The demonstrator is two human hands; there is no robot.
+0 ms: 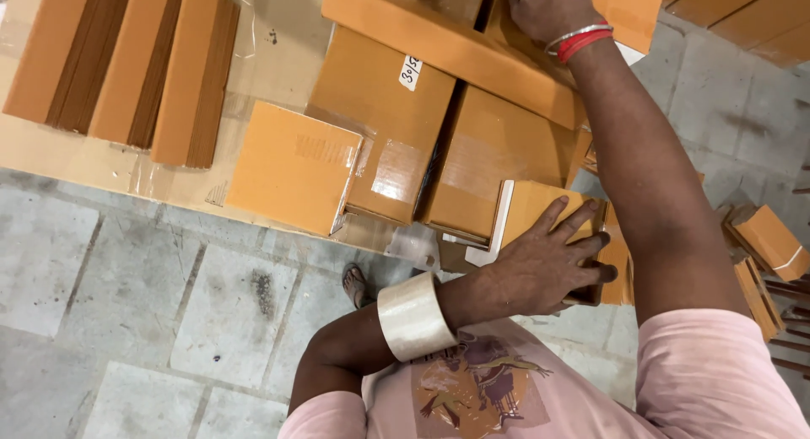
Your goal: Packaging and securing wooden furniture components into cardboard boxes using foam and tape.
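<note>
Cartons (472,165) of orange-brown card lie taped side by side on a low flattened sheet (76,165), and both hands work at them. Nearest the body, a small flat box (531,204) with a white edge sits just below the cartons, its long axis running away from the person; the left hand (548,266) lies flat on its near end, fingers (582,237) spread and pressing down, not curled round anything. A roll of clear tape (413,317) rides on that forearm like a bangle. The right hand (544,7) reaches well beyond, across the cartons, and rests on a long box (439,43) lying slantwise at the top; whether its fingers grip or only press cannot be told, since they run out of view. So the left hand is the nearer one to the small box. Around them: a square flat piece (291,165) leans against the left carton, stacks of folded card (126,68) lie to the far left, and more small boxes (772,241) are scattered at the right on the stone floor (126,304).
</note>
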